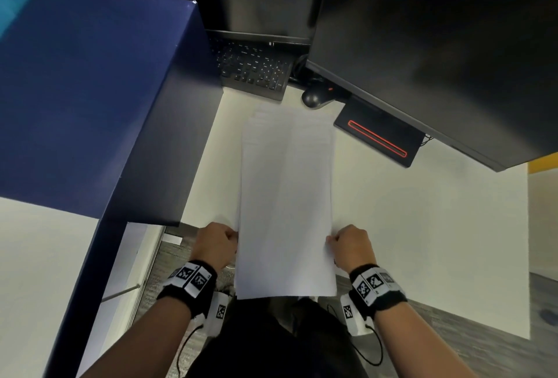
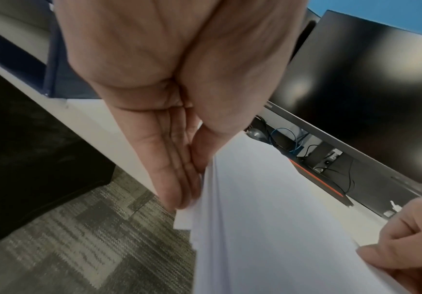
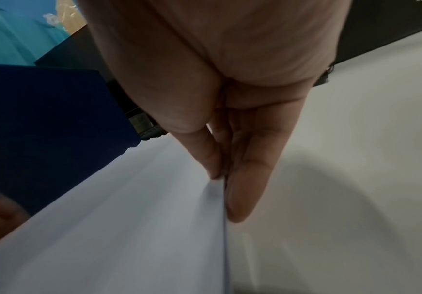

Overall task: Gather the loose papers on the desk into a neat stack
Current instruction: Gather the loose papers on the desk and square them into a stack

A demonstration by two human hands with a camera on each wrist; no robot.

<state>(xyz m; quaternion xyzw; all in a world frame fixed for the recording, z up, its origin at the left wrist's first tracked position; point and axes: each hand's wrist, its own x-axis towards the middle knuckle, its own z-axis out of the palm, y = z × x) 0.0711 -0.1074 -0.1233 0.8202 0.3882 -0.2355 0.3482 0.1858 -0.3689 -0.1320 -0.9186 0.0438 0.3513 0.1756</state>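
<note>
A stack of white papers (image 1: 287,196) runs lengthwise away from me over the white desk (image 1: 422,226), its near end hanging past the desk's front edge. My left hand (image 1: 216,243) pinches the stack's left edge between thumb and fingers (image 2: 179,179). My right hand (image 1: 351,244) pinches the right edge the same way, thumb on top and fingers (image 3: 245,179) underneath. In the left wrist view the papers (image 2: 267,218) show one sheet corner sticking out slightly at the left. The right wrist view shows the papers (image 3: 129,228) lying fairly flush along the right side.
A black keyboard (image 1: 253,68) and a mouse (image 1: 314,97) lie beyond the papers. A dark monitor (image 1: 437,45) on its red-striped base (image 1: 377,136) stands at the right. A blue partition (image 1: 90,100) borders the desk at the left. Grey carpet (image 2: 78,238) lies below.
</note>
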